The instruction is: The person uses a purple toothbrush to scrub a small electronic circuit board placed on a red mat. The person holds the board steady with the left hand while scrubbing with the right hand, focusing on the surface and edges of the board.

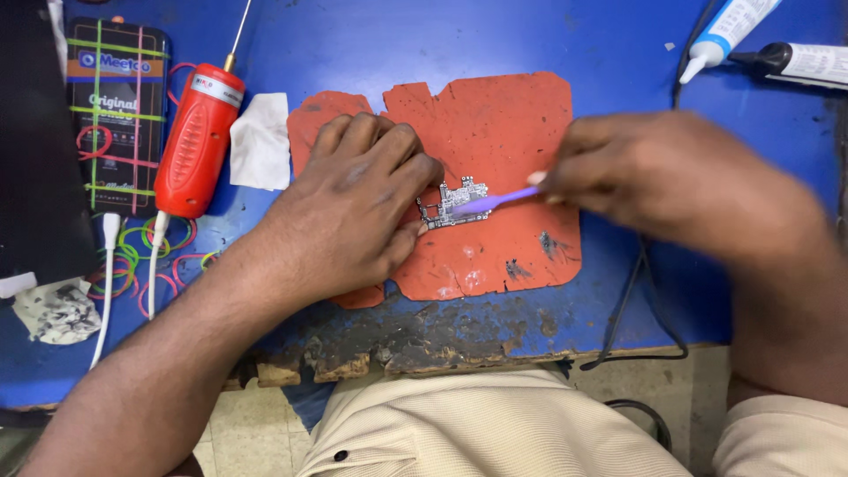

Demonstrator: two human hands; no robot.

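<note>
Left hand (353,208) presses its fingertips down on the small silver-grey circuit board (453,202), pinning it; right hand (671,181) pinches a thin purple plastic tool (499,200), tip resting on that board. The board sits mid-way across the worn orange rubber mat (495,124). Left of the mat lies a red plastic handheld tool (196,141), with a white tissue scrap (260,141) between them.

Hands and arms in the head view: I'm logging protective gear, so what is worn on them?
Nothing is worn on them. The left hand and the right hand are bare, with no gloves, and no rings show. Both forearms are bare as far as the picture shows them, with no sleeve, watch or strap. The right hand is a little blurred, so fine detail there cannot be told.
</note>
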